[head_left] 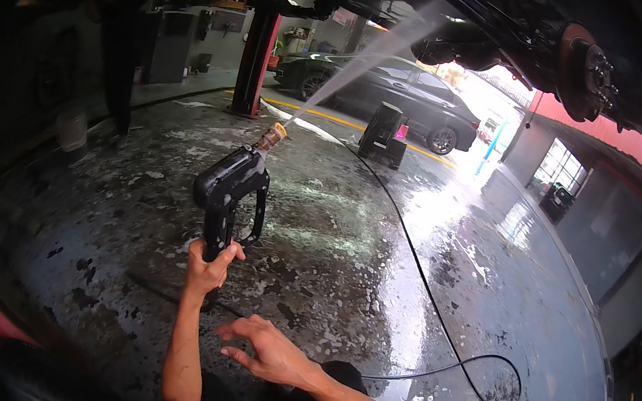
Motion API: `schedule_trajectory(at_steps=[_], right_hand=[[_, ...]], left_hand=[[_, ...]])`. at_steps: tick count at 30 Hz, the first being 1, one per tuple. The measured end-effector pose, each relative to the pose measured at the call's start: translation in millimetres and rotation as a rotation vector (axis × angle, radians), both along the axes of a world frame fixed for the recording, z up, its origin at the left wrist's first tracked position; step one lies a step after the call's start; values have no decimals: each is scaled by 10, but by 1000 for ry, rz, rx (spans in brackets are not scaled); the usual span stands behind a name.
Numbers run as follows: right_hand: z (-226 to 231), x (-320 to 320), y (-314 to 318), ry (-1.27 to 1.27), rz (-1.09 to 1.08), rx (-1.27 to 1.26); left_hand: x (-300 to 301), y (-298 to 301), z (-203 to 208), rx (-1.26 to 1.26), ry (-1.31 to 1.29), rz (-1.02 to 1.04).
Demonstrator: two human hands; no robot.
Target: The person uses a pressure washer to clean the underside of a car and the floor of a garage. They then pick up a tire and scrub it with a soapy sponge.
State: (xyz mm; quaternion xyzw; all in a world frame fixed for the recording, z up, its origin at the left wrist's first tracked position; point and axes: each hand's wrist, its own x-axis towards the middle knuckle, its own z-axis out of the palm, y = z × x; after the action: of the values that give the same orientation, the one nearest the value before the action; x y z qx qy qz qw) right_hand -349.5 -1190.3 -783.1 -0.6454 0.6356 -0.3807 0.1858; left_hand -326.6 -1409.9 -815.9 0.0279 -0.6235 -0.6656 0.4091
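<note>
My left hand (209,269) is wrapped around the lower grip of a black pressure washer gun (233,179), held up and tilted to the upper right. From its brass-coloured nozzle (273,134), a fan of water (366,68) sprays up toward the vehicle underside (463,39) overhead. My right hand (268,349) hovers below and to the right of the gun, fingers loosely bent and thumb apart, with nothing in it. Behind that hand passes a dark hose (227,310); its joint with the gun is partly hidden by my left hand.
A bare brake disc and hub (584,75) hang at the upper right. Black hose (417,250) loops over the wet, patchy floor (328,279). Farther off stand a black box-shaped unit (383,134), a red lift post (258,57) and a dark parked car (403,92). A pale bucket (72,135) sits left.
</note>
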Motion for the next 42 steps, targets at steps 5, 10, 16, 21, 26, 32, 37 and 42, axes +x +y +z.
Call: schedule_trajectory(at_steps=[5, 10, 16, 21, 26, 32, 37, 42], right_hand=[[11, 17, -11, 15, 7, -23], [11, 10, -3, 40, -1, -81], [22, -39, 8, -67, -23, -82], [44, -135, 17, -347, -493, -540], [154, -437, 25, -516, -532, -787], [339, -950, 257, -663, -938, -1071], [686, -1770, 721, -725, -865, -1212], [1278, -2385, 1191, -667, -842, -1154]], left_hand=[[43, 28, 37, -39, -6, -34], [86, 168, 175, -73, -50, -37], [71, 276, 144, -168, -109, -10], [-122, 515, -81, -285, -16, 127], [-355, 902, -246, -627, -20, 244], [-767, 1603, -80, -816, -165, 143], [-923, 1810, 163, -866, 41, -3], [-734, 1448, -502, -897, -377, 65]])
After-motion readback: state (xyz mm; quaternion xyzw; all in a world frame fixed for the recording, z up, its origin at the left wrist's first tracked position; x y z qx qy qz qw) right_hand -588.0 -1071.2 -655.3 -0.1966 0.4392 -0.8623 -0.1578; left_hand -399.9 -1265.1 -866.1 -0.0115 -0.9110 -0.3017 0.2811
